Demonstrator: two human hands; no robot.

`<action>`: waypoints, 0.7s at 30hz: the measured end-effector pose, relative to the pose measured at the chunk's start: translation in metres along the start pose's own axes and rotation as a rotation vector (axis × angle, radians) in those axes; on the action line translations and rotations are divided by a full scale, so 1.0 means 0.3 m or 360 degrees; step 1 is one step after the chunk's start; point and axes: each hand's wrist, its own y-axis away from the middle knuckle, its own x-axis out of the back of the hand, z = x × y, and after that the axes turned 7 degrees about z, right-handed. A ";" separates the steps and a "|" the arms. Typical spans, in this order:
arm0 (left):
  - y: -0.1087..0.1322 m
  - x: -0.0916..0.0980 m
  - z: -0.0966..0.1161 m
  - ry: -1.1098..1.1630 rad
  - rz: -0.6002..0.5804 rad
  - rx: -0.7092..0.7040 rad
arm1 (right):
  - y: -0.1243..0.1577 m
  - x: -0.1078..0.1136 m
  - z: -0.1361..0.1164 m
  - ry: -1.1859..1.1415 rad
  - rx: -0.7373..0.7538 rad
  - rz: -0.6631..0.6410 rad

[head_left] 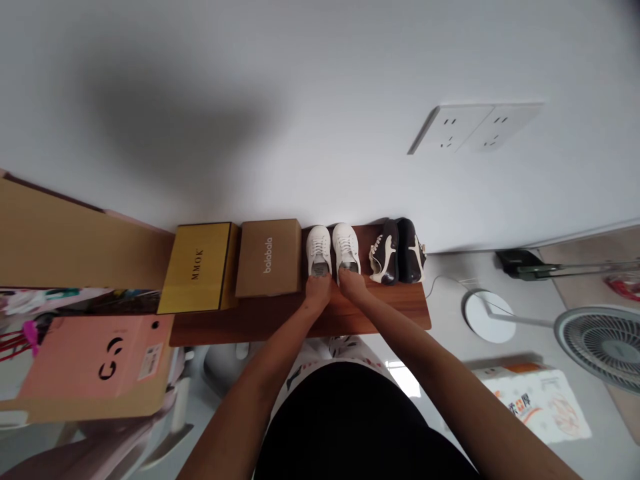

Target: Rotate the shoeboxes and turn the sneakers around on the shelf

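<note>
Step in hand judged as positioning of the white pair on the wooden bench (410, 303); whether being set down, straightened or lifted cannot be told. Heel of the left white shoe (319, 244) is held by the left hand (319, 289), heel of the right white shoe (345, 241) by the right hand (352, 283); grip looks closed on each, fingertips partly hidden. For the next move, both heels should be guided evenly, toes kept aligned. Toes are pointed at the wall (345, 147); long axes run across the bench's depth, nearly parallel. Pair is located between brown box (255, 260), just beside, and dark shoes (391, 249), slightly apart.
</note>
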 end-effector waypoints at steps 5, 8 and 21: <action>-0.004 -0.018 -0.002 -0.0031 0.0057 -0.0011 | -0.011 -0.003 -0.026 -0.0087 -0.0085 0.0032; 0.008 -0.024 -0.010 -0.0020 0.0113 -0.0008 | -0.008 -0.003 -0.042 -0.0141 -0.0116 0.0067; -0.061 -0.155 0.360 0.1137 0.0229 -0.0209 | 0.192 -0.074 0.655 -0.0715 -0.0898 0.1165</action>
